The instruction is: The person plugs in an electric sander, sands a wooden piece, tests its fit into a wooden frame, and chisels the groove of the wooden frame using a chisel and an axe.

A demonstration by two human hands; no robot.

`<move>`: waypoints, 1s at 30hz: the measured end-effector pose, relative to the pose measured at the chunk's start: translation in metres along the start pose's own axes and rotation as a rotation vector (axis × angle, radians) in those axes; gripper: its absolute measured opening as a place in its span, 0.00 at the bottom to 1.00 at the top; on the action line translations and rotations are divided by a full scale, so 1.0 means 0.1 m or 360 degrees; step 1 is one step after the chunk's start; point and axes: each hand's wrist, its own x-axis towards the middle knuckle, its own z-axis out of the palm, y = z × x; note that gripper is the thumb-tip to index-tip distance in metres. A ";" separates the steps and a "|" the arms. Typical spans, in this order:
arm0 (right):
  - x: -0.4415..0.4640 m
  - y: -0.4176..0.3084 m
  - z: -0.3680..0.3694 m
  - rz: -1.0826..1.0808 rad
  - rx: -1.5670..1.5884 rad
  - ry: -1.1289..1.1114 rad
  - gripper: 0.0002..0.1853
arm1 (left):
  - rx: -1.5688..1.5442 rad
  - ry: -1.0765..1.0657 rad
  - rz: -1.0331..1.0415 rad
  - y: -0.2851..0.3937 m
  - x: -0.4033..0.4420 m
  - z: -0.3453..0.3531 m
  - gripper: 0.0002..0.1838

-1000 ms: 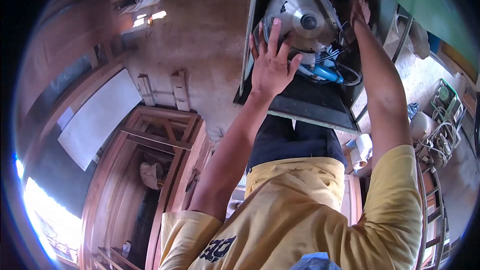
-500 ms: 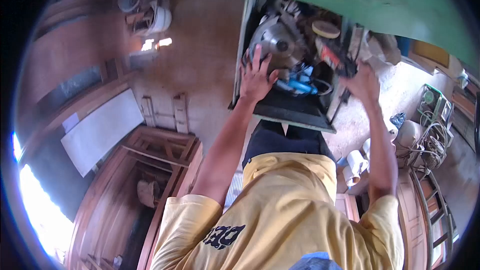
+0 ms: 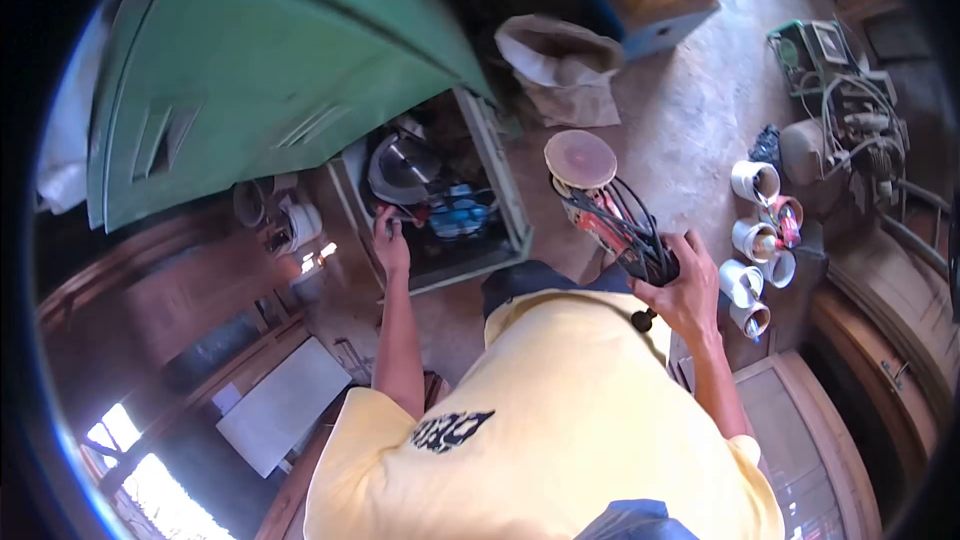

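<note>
My right hand (image 3: 685, 285) is wrapped around the rear end of a red angle grinder (image 3: 598, 230), up in front of my body. A round, pale brown disc (image 3: 581, 159) is at its far end, and its black cord (image 3: 640, 240) is bundled along the body. My left hand (image 3: 391, 243) reaches into an open green metal drawer (image 3: 470, 273), fingers apart, beside a circular saw (image 3: 405, 168) with a shiny round blade. Whether the fingertips touch the saw is unclear. Right of the saw in the drawer lies a blue power tool (image 3: 460, 212).
A large green cabinet (image 3: 270, 70) rises over the drawer. An open sack (image 3: 560, 70) stands behind the grinder. At right are several white pipe-like containers (image 3: 750, 237) and a compressor-like machine with hoses (image 3: 860, 130). A wooden framed panel (image 3: 800, 440) is at lower right.
My right hand has lifted the angle grinder out of the drawer and brought it right, towards my body. My left hand stays at the drawer, fingers less spread. My view has turned right.
</note>
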 end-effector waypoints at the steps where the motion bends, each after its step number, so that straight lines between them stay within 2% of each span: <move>1: 0.00 0.27 -0.23 -0.0007 -0.0010 0.0020 0.34 | 0.0009 -0.0025 0.0023 0.31 -0.21 0.14 0.18; 3: 0.13 0.75 -0.57 0.0012 0.0059 0.0024 0.33 | 0.0017 -0.0674 0.0235 0.94 -0.43 0.57 0.11; 5: 0.25 1.18 -0.93 0.0062 0.0123 0.0090 0.32 | -0.0330 -0.1111 0.0049 1.68 -0.71 1.35 0.14; 7: 0.46 1.64 -1.25 0.0122 0.0154 0.0157 0.33 | -0.0682 -0.1555 -0.0103 2.88 -1.10 2.11 0.17; 9: 0.64 2.02 -1.57 0.0309 0.0352 0.0099 0.35 | -0.1306 -0.1921 -0.0690 4.03 -1.47 2.70 0.20; 11: 0.87 2.35 -1.89 0.0367 0.0426 0.0059 0.40 | -0.2024 -0.2426 -0.0947 4.80 -1.60 3.23 0.22; 13: 1.22 2.65 -2.24 0.0408 0.0415 0.0005 0.41 | -0.2149 -0.2196 -0.1121 5.51 -1.65 3.78 0.25; 14: 1.40 2.85 -2.32 0.0418 0.0620 -0.0012 0.39 | -0.2123 -0.2210 -0.1136 5.76 -1.59 4.03 0.25; 16: 1.72 3.19 -2.57 0.0446 0.0832 0.0011 0.38 | -0.2182 -0.1996 -0.1093 6.33 -1.43 4.49 0.19; 18: 2.05 3.42 -2.88 0.0550 0.1466 0.0212 0.32 | -0.2197 -0.1961 -0.1115 6.83 -1.16 4.86 0.16; 19: 2.16 3.49 -3.08 0.0512 0.1472 0.0454 0.22 | -0.2202 -0.1936 -0.0946 7.10 -1.04 5.05 0.16; 20: 2.23 3.54 -3.27 0.0534 0.1466 0.0491 0.22 | -0.2212 -0.1904 -0.0784 7.39 -0.92 5.20 0.17; 22: 2.41 3.62 -3.71 0.0593 0.0860 0.0709 0.17 | -0.2217 -0.1979 -0.0677 8.02 -0.68 5.51 0.16; 23: 2.55 3.59 -3.88 0.0535 0.0846 0.0746 0.15 | -0.2191 -0.1950 -0.0537 8.33 -0.58 5.68 0.16; 24: 2.70 3.58 -3.99 0.0559 0.0957 0.0734 0.19 | -0.2169 -0.1914 -0.0393 8.65 -0.47 5.84 0.16; 26: 3.10 3.62 -4.15 0.0599 0.0717 0.0638 0.24 | -0.2149 -0.1901 -0.0246 9.14 -0.30 6.16 0.15; 28: 3.62 3.74 -4.31 0.0653 0.0563 0.0688 0.27 | -0.2162 -0.1987 -0.0222 9.66 -0.11 6.44 0.28; 29: 3.90 3.89 -4.33 0.0713 0.0476 0.0736 0.26 | -0.2152 -0.2010 -0.0186 9.90 -0.02 6.59 0.28; 30: 4.19 4.09 -4.33 0.0713 0.0524 0.0811 0.22 | -0.2051 -0.1951 -0.0001 10.15 0.05 6.66 0.31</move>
